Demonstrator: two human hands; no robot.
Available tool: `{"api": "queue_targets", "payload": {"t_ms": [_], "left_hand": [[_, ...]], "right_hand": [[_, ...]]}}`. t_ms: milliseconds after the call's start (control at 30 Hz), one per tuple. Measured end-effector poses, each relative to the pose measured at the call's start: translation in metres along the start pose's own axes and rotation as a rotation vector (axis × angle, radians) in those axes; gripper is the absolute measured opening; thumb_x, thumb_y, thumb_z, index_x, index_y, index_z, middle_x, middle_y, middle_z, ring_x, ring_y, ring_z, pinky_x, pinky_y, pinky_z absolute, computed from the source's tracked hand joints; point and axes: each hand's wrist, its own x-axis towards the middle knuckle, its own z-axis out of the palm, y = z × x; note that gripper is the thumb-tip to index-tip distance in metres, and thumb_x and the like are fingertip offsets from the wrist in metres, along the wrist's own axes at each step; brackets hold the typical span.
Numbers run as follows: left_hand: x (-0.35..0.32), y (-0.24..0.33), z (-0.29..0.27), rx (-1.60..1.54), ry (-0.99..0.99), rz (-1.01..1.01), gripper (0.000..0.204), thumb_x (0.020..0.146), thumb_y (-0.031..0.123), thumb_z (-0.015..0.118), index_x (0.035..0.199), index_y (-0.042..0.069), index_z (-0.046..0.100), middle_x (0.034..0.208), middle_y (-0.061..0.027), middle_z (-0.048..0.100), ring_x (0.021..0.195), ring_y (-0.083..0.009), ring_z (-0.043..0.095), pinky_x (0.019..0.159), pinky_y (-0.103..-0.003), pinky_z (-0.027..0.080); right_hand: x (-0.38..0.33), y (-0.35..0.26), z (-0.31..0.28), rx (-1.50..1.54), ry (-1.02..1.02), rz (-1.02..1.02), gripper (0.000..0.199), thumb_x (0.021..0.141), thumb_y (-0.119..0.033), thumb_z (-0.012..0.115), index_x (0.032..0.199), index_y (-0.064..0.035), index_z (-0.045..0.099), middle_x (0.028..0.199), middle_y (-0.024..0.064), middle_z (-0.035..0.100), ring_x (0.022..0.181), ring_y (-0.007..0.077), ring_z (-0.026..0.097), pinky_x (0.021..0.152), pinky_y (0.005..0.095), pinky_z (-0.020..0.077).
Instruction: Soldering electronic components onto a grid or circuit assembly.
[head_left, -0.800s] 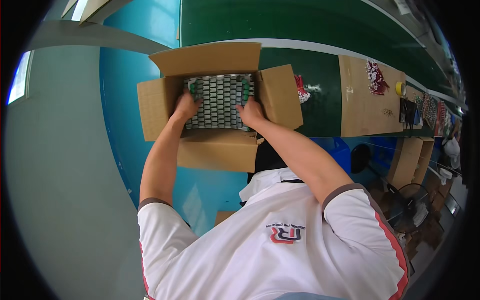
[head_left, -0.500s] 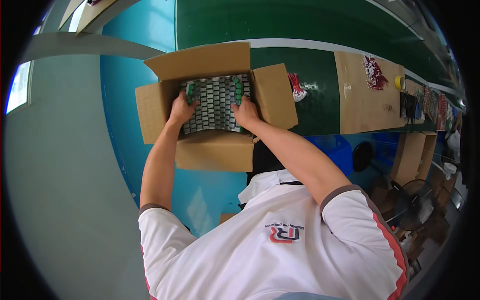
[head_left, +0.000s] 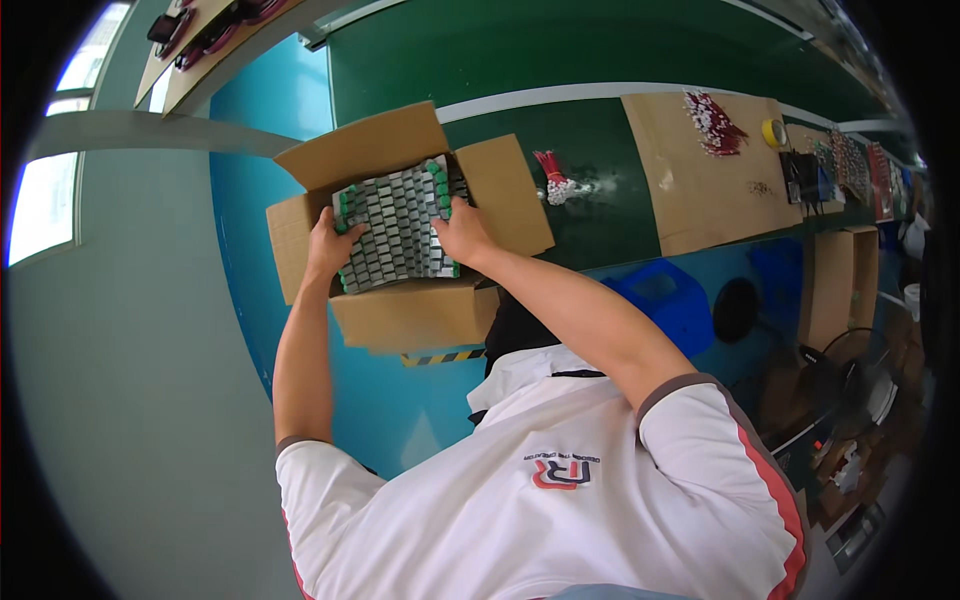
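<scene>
An open cardboard box [head_left: 505, 190] stands with its flaps spread, partly over the edge of a green tabletop. In its opening is a sheet of small grey rectangular parts [head_left: 395, 225] set in close rows, with green pieces along both side edges. It lies slanted, its far right corner raised. My left hand [head_left: 332, 245] grips the left edge, thumb on top. On the right edge my right hand [head_left: 464, 235] does the same. Both hands hide their fingertips under the sheet. A strip of similar grey parts shows inside the box, right of the sheet.
Right of the box, a bundle of red wires with white ends [head_left: 556, 180] lies on the green table [head_left: 605, 160]. Farther right, a brown board [head_left: 680, 200] holds more red wires [head_left: 715, 125] and a yellow tape roll [head_left: 773, 133]. Blue bins [head_left: 660, 300] and a fan [head_left: 860, 375] stand below.
The sheet has come up a little and tilted, its right side higher, with both hands still on it. The whole view has turned slightly, so box and table appear rotated and farther left.
</scene>
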Motion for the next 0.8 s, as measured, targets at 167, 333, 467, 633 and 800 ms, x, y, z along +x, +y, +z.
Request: {"api": "queue_targets", "payload": {"t_ms": [167, 333, 467, 633, 800], "left_hand": [[-0.028, 0.073, -0.029, -0.112, -0.048, -0.035, 0.043, 0.086, 0.015, 0.083, 0.12, -0.001, 0.062, 0.107, -0.0166, 0.074, 0.099, -0.0271, 0.071, 0.086, -0.04, 0.055], [-0.063, 0.143, -0.055, -0.068, -0.036, -0.041, 0.041, 0.085, 0.011, 0.081, 0.121, -0.001, 0.066, 0.108, -0.0118, 0.075, 0.098, -0.021, 0.071, 0.086, -0.036, 0.056], [-0.102, 0.193, -0.053, -0.039, -0.076, -0.039, 0.042, 0.085, 0.011, 0.082, 0.122, 0.0, 0.066, 0.108, -0.0109, 0.075, 0.097, -0.0205, 0.072, 0.087, -0.035, 0.056], [-0.16, 0.265, -0.028, -0.085, -0.181, -0.037, 0.037, 0.087, 0.006, 0.079, 0.121, 0.001, 0.065, 0.107, -0.0083, 0.074, 0.095, -0.0169, 0.07, 0.086, -0.033, 0.056], [-0.216, 0.313, 0.04, -0.06, -0.248, 0.03, 0.038, 0.087, 0.006, 0.08, 0.122, 0.001, 0.065, 0.107, -0.0078, 0.074, 0.095, -0.016, 0.07, 0.086, -0.032, 0.056]], "right_hand": [[-0.025, -0.013, -0.025, 0.097, 0.09, -0.069, 0.04, 0.092, -0.022, 0.072, 0.113, 0.0095, 0.058, 0.106, 0.033, 0.069, 0.103, 0.0506, 0.066, 0.088, 0.0544, 0.0527], [-0.075, -0.035, -0.076, 0.186, 0.108, -0.115, 0.035, 0.089, -0.02, 0.075, 0.104, 0.0087, 0.06, 0.102, 0.0328, 0.069, 0.1, 0.0497, 0.067, 0.087, 0.0527, 0.0528], [-0.132, -0.028, -0.119, 0.142, 0.095, -0.116, 0.035, 0.089, -0.021, 0.075, 0.101, 0.0089, 0.061, 0.097, 0.0304, 0.07, 0.095, 0.049, 0.069, 0.086, 0.0518, 0.0537], [-0.217, -0.003, -0.187, 0.253, 0.137, -0.078, 0.035, 0.089, -0.022, 0.075, 0.1, 0.0083, 0.061, 0.097, 0.0299, 0.07, 0.095, 0.0479, 0.069, 0.086, 0.0507, 0.0534], [-0.295, 0.061, -0.245, 0.254, 0.18, -0.033, 0.034, 0.089, -0.021, 0.076, 0.1, 0.0077, 0.062, 0.097, 0.0304, 0.071, 0.096, 0.0461, 0.07, 0.086, 0.05, 0.0542]]}}
